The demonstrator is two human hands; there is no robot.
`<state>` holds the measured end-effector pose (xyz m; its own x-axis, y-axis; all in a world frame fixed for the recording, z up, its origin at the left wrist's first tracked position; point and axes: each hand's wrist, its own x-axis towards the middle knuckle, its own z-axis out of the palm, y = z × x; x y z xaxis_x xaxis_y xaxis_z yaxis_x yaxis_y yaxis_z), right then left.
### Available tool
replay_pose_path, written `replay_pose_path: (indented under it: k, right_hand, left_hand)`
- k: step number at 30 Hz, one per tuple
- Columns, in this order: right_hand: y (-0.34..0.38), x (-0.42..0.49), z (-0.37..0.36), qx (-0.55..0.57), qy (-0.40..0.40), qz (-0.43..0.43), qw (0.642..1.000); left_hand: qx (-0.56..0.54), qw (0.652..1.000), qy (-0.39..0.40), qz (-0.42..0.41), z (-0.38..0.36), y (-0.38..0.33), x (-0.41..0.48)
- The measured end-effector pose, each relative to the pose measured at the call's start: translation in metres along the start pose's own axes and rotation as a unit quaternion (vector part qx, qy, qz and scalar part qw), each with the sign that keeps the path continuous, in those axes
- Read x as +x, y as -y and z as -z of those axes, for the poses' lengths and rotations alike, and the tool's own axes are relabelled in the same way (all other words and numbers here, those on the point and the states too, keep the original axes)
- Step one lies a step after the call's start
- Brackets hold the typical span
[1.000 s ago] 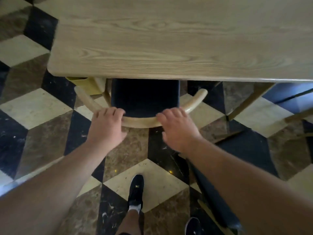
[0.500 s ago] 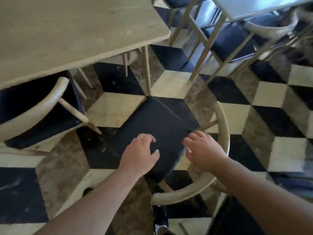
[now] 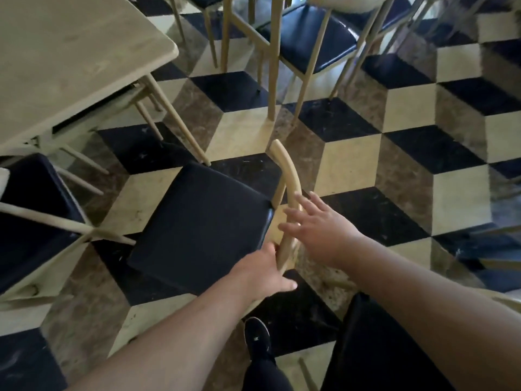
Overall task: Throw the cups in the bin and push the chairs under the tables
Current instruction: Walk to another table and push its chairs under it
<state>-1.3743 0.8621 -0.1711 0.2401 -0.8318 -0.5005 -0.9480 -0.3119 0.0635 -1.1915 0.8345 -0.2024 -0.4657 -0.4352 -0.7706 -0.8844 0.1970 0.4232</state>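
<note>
A wooden chair with a black seat (image 3: 203,224) stands pulled out at the corner of the light wooden table (image 3: 64,57). Its curved backrest rail (image 3: 290,190) runs down the middle of the view. My left hand (image 3: 262,273) grips the lower end of that rail. My right hand (image 3: 318,227) lies against the rail higher up with fingers spread. No cups are in view.
Another black-seated chair (image 3: 31,210) sits tucked under the table at left. More chairs (image 3: 313,40) and table legs crowd the top of the view. A further black seat (image 3: 375,345) is at lower right beside my foot (image 3: 258,338). The checkered floor stretches to the right.
I turned from the first tucked-in chair to the pulled-out one. My hands went from above its seat to its backrest rail; the left hand closed on it.
</note>
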Motion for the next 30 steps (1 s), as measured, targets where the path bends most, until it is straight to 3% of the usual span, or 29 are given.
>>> replay_pose_path:
  k: [4, 12, 22, 30]
  right_hand:
    - [0.014, 0.024, 0.005, -0.062, 0.047, 0.047, 0.996]
    - [0.059, 0.074, 0.041, -0.074, 0.106, 0.123, 0.984]
    - [0.148, 0.164, 0.078, -0.065, 0.156, 0.089, 0.982]
    - [0.171, 0.231, 0.113, -0.072, 0.131, 0.1, 0.984]
  left_hand:
    - [-0.037, 0.997, 0.039, 0.061, -0.014, 0.012, 0.0]
    - [-0.009, 0.996, 0.092, 0.006, 0.021, 0.086, -0.034]
    - [0.066, 0.996, -0.046, -0.045, 0.073, 0.227, -0.07]
    - [0.146, 0.984, -0.103, 0.011, 0.134, 0.284, -0.059]
